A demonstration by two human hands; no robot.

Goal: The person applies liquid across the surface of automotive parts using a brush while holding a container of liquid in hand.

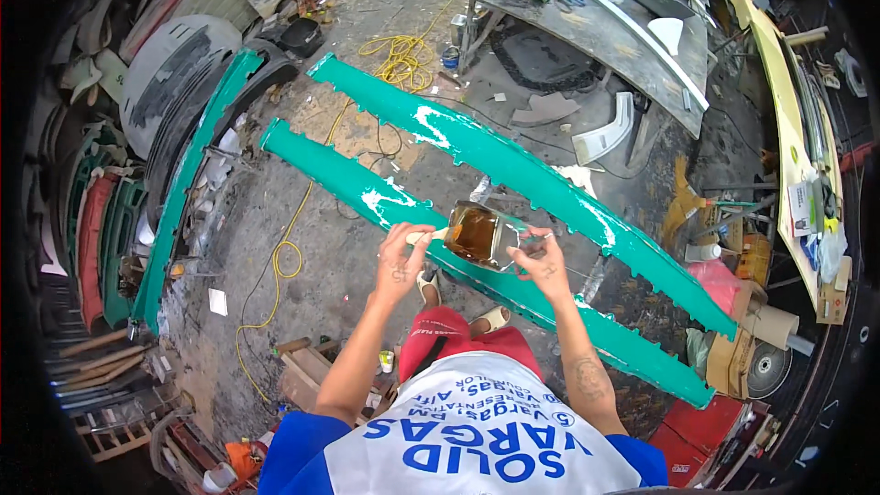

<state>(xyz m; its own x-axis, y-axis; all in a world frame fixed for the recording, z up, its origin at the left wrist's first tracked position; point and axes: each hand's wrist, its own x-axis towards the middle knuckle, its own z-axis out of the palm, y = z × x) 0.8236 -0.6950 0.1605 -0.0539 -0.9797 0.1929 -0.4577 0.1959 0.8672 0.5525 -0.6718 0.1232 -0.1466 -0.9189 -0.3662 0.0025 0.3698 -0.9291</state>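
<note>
My left hand (399, 261) grips a pale wooden handle (423, 236), whose far end meets a clear square container (478, 236) of brown, amber liquid. My right hand (543, 264) holds that container by its right side, with fingers closed on the rim. Beneath both hands lies a long teal panel (335, 174) with white patches, running diagonally down to the right. Beyond it a second, similar teal panel (495, 147), also marked with white, lies parallel.
A third teal panel (206, 156) stands at left beside stacked body parts (160, 82). A metal worktable (623, 55) holds scrap pieces at back. Yellow cords (396, 60) cross the floor. A cream panel (779, 128), cardboard (724, 367) and red case (694, 440) are at right.
</note>
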